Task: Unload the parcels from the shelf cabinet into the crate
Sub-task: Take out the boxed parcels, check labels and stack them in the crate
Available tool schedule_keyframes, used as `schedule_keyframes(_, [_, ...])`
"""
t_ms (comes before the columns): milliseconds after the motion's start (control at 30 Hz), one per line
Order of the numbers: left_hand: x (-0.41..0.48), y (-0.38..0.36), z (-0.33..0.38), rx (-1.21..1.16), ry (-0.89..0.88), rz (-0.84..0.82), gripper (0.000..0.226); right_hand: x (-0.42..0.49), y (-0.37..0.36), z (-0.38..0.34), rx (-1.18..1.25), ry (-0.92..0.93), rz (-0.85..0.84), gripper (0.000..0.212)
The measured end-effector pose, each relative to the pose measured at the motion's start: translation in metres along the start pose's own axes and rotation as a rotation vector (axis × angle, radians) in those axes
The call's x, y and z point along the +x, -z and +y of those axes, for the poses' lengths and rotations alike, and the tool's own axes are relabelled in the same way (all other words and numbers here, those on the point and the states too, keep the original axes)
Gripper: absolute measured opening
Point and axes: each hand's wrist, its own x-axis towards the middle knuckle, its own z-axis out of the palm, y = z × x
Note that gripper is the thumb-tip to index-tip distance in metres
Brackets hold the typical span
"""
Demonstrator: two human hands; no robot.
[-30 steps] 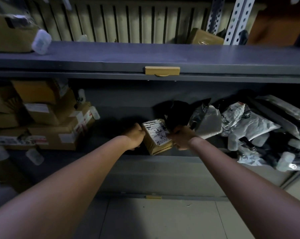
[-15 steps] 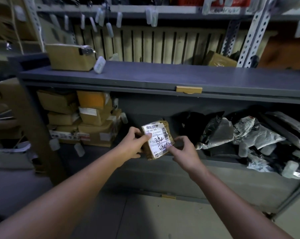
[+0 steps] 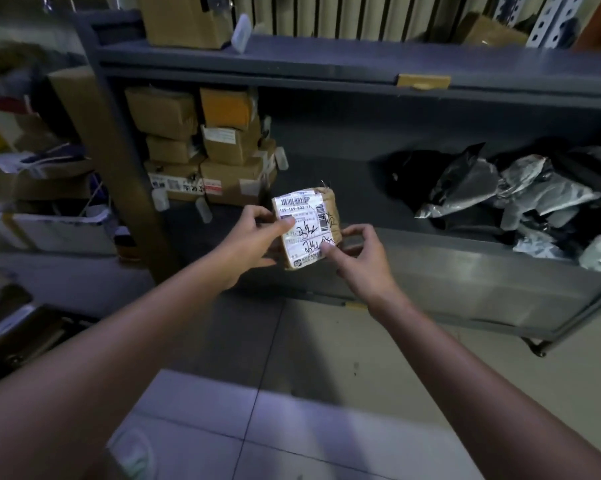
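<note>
Step in hand (judged): one parcel is off the shelf and on its way to the crate.
Parcel [image 3: 309,230]: small brown box with a white shipping label facing the camera. It is held in the air between both hands, just in front of the lower shelf's front lip.
Long axis: near upright, top edge leaning a little left.
Left hand [image 3: 254,237]: grips the parcel's left edge, thumb pressed on the label face, fingers curled round behind.
Right hand [image 3: 365,261]: pinches the lower right corner, thumb on the label and forefinger arched over the right edge. The other fingers are loosely curled beneath.
Nearer hand: neither, since the parcel sits between them and touches both. The left has the fuller hold.
Shelf cabinet [image 3: 326,60]: grey metal, straight ahead, far side of the parcel.
Stacked cardboard boxes [image 3: 216,147]: on the lower shelf, far left.
Poly mailers [image 3: 517,192]: grey and black heap on the lower shelf, right, well apart from the hands.
Crate: cannot be picked out in this view, so its direction from the parcel is unknown.
Next move (judged): turn away from the cabinet with the parcel; either hand could carry it alone.
Risk: the right hand's pinch is shallow and could slip if the left lets go first.
</note>
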Motion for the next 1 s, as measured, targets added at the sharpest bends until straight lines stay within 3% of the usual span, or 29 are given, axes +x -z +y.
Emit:
schedule_keyframes(433, [-0.022,0.009,-0.05,-0.149,0.065,-0.036,0.036,-0.031,-0.011,0.032,0.001,-0.017,-0.119,0.048])
schedule_keyframes(633, [-0.019,0.008,-0.062,-0.156,0.081,-0.169,0.059,-0.041,-0.008,0.044,-0.007,-0.017,-0.143,0.053])
schedule_keyframes(833, [-0.008,0.007,-0.065,-0.086,0.02,-0.221,0.077,-0.034,0.001,0.054,-0.101,-0.005,-0.162,0.053])
schedule_keyframes(1000, [0.003,0.011,-0.066,0.171,-0.131,-0.192,0.096,-0.022,0.003,0.046,0.002,-0.103,-0.197,0.035])
